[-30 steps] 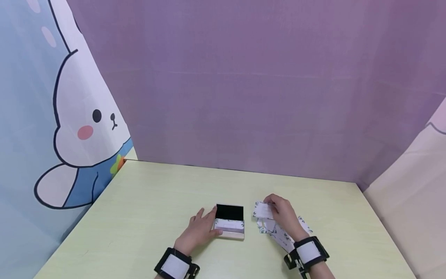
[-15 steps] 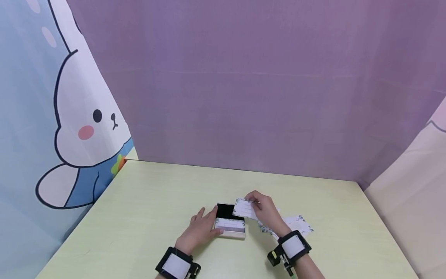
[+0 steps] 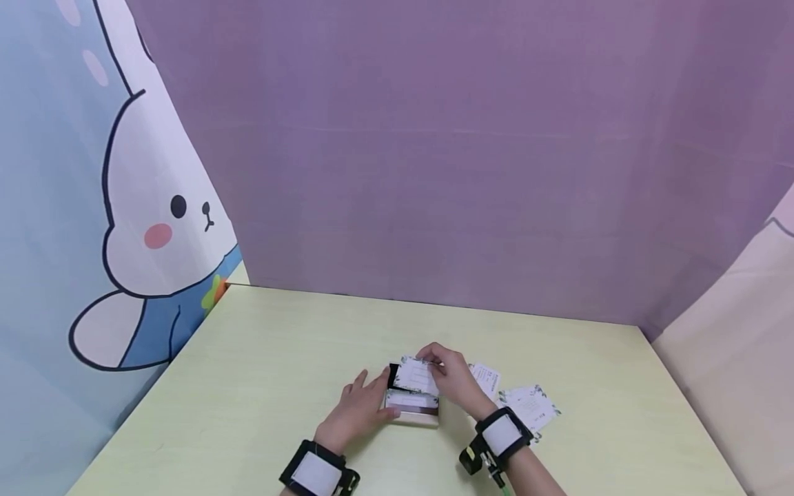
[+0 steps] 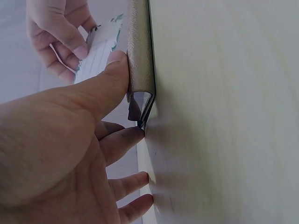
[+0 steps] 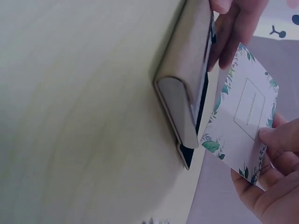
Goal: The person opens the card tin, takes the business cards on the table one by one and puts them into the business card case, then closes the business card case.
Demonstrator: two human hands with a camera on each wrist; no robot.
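Two hands: both at the near middle of the bench [image 3: 298, 358], about 6 o'clock from its centre.
Left hand [image 3: 356, 408]: at 9 o'clock of the card case [image 3: 414, 406], thumb curled against its near side and fingers lying along its left end, steadying it.
Right hand [image 3: 455, 377]: at 3 o'clock of the case, fingertips pinching one leaf-bordered card [image 3: 417, 375], held tilted just above the open slot.
Risk, card: judged likely to catch on the case rim or buckle if it goes down tilted.
Risk, case: could slide or tip should the left thumb ease off while the card presses in.
Loose cards [image 3: 528, 406]: farther off at 3 o'clock; a passing wrist might scatter them.
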